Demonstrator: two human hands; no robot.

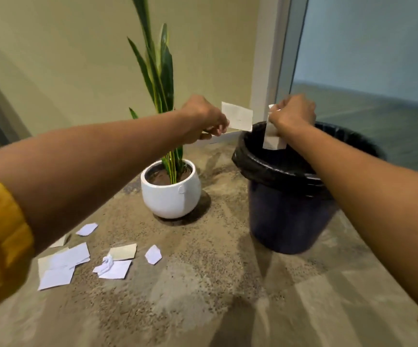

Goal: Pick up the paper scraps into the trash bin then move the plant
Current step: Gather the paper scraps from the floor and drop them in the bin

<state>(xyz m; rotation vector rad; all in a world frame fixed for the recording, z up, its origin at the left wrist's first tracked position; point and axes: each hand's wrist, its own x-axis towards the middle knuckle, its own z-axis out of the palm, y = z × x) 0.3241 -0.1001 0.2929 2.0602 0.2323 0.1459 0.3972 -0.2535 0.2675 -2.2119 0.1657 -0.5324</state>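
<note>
Nearest, at the left and right edges, are mustard-yellow sleeves (0, 236), with both bare forearms reaching away over a speckled brown stone floor (202, 284). On that floor at near left lie scattered white and cream paper scraps (64, 265), among them a small twisted white bit (107, 261) (what it is made of is unclear). Farther in, at centre, a round white ceramic pot (170, 194) holds a tall green snake plant with yellow-edged leaves (159, 71). To its right, close but apart, stands a dark blue plastic trash bin lined with a black bag (288, 214). The left hand (202, 118) pinches a cream rectangular paper piece (238, 116) between thumb and curled fingers, just left of the bin's rim. The right hand (294, 112), over the bin's opening, has its fingers closed on a pale paper strip (271, 140) that hangs down into the bin's mouth. Beyond are a beige wall (65, 46) and a glass panel (368, 58).
</note>
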